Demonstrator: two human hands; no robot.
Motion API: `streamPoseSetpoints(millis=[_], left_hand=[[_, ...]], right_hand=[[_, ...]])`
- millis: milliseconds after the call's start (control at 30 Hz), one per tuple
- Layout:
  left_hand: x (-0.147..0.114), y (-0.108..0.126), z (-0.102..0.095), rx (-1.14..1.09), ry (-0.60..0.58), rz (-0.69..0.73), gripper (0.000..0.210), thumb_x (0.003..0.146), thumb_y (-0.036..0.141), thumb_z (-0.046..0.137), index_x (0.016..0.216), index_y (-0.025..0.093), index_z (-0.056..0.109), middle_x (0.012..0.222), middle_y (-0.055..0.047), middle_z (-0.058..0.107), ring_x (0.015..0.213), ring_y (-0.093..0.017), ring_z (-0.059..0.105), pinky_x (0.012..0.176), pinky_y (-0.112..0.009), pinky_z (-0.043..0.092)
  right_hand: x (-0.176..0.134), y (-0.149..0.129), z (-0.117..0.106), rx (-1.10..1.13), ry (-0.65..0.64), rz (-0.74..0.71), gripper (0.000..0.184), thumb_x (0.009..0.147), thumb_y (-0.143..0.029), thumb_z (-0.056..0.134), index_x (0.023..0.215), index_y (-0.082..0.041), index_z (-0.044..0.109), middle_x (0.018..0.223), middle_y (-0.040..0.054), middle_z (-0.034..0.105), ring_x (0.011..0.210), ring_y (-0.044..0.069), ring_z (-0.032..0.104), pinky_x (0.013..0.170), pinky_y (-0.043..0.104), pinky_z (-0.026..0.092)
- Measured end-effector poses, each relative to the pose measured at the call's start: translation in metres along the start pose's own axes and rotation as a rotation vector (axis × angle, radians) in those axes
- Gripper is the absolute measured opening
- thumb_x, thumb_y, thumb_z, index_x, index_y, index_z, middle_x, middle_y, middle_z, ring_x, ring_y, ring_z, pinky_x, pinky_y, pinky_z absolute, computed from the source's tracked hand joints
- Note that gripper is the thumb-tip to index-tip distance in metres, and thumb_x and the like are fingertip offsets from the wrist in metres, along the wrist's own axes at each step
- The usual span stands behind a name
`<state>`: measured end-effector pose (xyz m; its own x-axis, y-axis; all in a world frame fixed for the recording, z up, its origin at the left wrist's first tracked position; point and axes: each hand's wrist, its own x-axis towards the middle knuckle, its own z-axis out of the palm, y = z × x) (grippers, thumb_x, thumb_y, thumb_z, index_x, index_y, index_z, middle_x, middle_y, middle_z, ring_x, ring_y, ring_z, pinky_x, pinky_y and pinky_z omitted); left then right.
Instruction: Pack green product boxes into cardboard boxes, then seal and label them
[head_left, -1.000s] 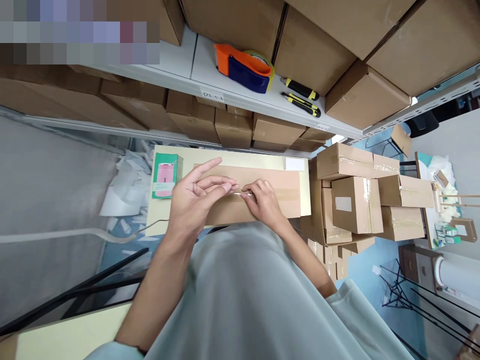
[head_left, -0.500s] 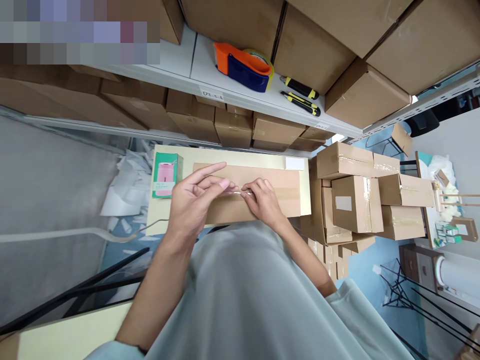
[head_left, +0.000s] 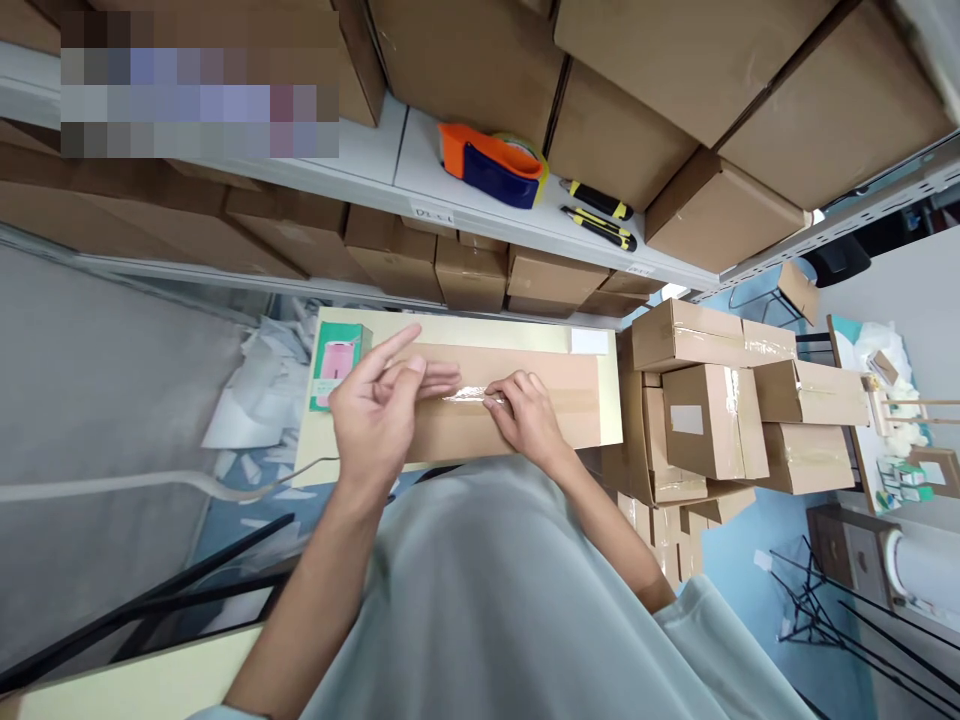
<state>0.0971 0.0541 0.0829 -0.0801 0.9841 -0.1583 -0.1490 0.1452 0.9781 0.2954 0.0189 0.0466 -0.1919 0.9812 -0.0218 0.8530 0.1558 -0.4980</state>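
A long flat cardboard box (head_left: pixel 574 372) lies on the pale yellow table in front of me. A short shiny strip of clear tape (head_left: pixel 471 393) stretches over its middle, between my two hands. My right hand (head_left: pixel 526 412) has its fingertips pinched on the right end of this strip. My left hand (head_left: pixel 377 412) is held over the left part of the box, palm turned partly up, fingers stretched out and apart from one another. Its fingertips are close to the strip's left end; whether they touch it I cannot tell.
A green box with a pink picture (head_left: pixel 341 345) stands at the table's left, a white block (head_left: pixel 589 341) at the back right. On the shelf above lie an orange and blue tape dispenser (head_left: pixel 491 165) and two utility knives (head_left: pixel 600 200). Cartons (head_left: pixel 716 420) are stacked to the right.
My left hand has moved slightly left, and its fingers have straightened away from the tape. More of the shiny strip shows between the hands. My right hand keeps its pinch.
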Motion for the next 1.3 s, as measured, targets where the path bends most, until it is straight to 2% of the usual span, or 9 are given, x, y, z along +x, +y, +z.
streamPoseSetpoints(millis=[100,200,300,400,533,633,1000,1133,1300], left_hand=[[-0.001,-0.014,-0.008,0.34,-0.087,0.217,0.064,0.103,0.05,0.066,0.162,0.025,0.062,0.142,-0.014,0.08,0.152,-0.037,0.063,0.135,-0.062,0.04],[0.002,-0.036,-0.018,0.667,-0.186,0.38,0.066,0.099,0.051,0.072,0.161,0.029,0.065,0.178,-0.013,0.048,0.174,-0.047,0.022,0.14,-0.075,0.011],[0.008,-0.057,-0.027,0.78,-0.265,0.396,0.062,0.103,0.055,0.066,0.16,0.029,0.067,0.184,-0.013,0.039,0.175,-0.049,0.017,0.137,-0.076,0.021],[0.012,-0.069,-0.033,0.806,-0.305,0.409,0.062,0.106,0.057,0.059,0.16,0.026,0.067,0.184,-0.014,0.037,0.175,-0.047,0.018,0.137,-0.07,0.029],[0.013,-0.074,-0.037,0.81,-0.298,0.427,0.058,0.11,0.054,0.052,0.158,0.026,0.069,0.184,-0.012,0.037,0.175,-0.044,0.018,0.138,-0.068,0.031],[0.014,-0.079,-0.036,0.802,-0.276,0.435,0.054,0.112,0.048,0.048,0.157,0.028,0.07,0.183,-0.011,0.039,0.176,-0.041,0.019,0.138,-0.066,0.03],[0.026,-0.107,-0.042,0.972,-0.182,0.584,0.054,0.111,0.045,0.045,0.151,0.027,0.075,0.176,-0.014,0.051,0.168,-0.044,0.039,0.132,-0.071,0.039],[0.049,-0.099,-0.037,0.997,-0.124,0.666,0.047,0.106,0.042,0.05,0.135,0.03,0.084,0.165,-0.013,0.065,0.16,-0.045,0.052,0.133,-0.075,0.034],[0.102,-0.046,-0.002,0.866,-0.014,0.814,0.045,0.107,0.043,0.053,0.136,0.026,0.083,0.158,-0.016,0.07,0.155,-0.041,0.059,0.132,-0.068,0.041]], right_hand=[[0.001,-0.001,0.005,-0.016,0.014,-0.004,0.016,0.116,-0.031,0.061,0.118,-0.023,0.075,0.113,0.0095,0.071,0.107,0.026,0.062,0.101,0.038,0.051],[-0.002,-0.002,0.007,-0.013,0.043,-0.028,0.016,0.115,-0.031,0.061,0.119,-0.024,0.075,0.113,0.0102,0.072,0.108,0.027,0.064,0.101,0.039,0.053],[-0.012,0.007,-0.005,0.028,0.109,-0.072,0.021,0.117,-0.035,0.058,0.12,-0.024,0.076,0.117,0.012,0.074,0.115,0.027,0.067,0.106,0.042,0.055],[-0.028,0.035,-0.031,-0.053,0.26,0.004,0.036,0.117,-0.046,0.053,0.135,-0.023,0.074,0.144,0.0175,0.07,0.142,0.031,0.061,0.122,0.052,0.049],[-0.042,0.084,-0.055,-0.189,0.273,0.238,0.071,0.118,-0.06,0.034,0.177,-0.02,0.037,0.185,0.0195,0.034,0.175,0.037,0.025,0.137,0.067,0.032],[-0.043,0.105,-0.05,-0.168,0.157,0.285,0.079,0.119,-0.061,0.024,0.184,-0.017,0.016,0.19,0.0187,0.02,0.178,0.033,0.019,0.14,0.063,0.031],[-0.036,0.106,-0.039,-0.413,0.148,0.304,0.08,0.119,-0.06,0.023,0.181,-0.011,0.029,0.188,0.0241,0.021,0.177,0.038,0.018,0.139,0.066,0.028],[-0.002,0.106,-0.073,-0.515,0.154,0.24,0.08,0.118,-0.061,0.026,0.181,-0.012,0.029,0.188,0.0209,0.021,0.177,0.038,0.019,0.139,0.064,0.028],[0.098,0.079,-0.131,-0.599,0.287,0.01,0.08,0.117,-0.058,0.032,0.181,-0.011,0.029,0.187,0.0214,0.025,0.176,0.038,0.024,0.139,0.063,0.027]])
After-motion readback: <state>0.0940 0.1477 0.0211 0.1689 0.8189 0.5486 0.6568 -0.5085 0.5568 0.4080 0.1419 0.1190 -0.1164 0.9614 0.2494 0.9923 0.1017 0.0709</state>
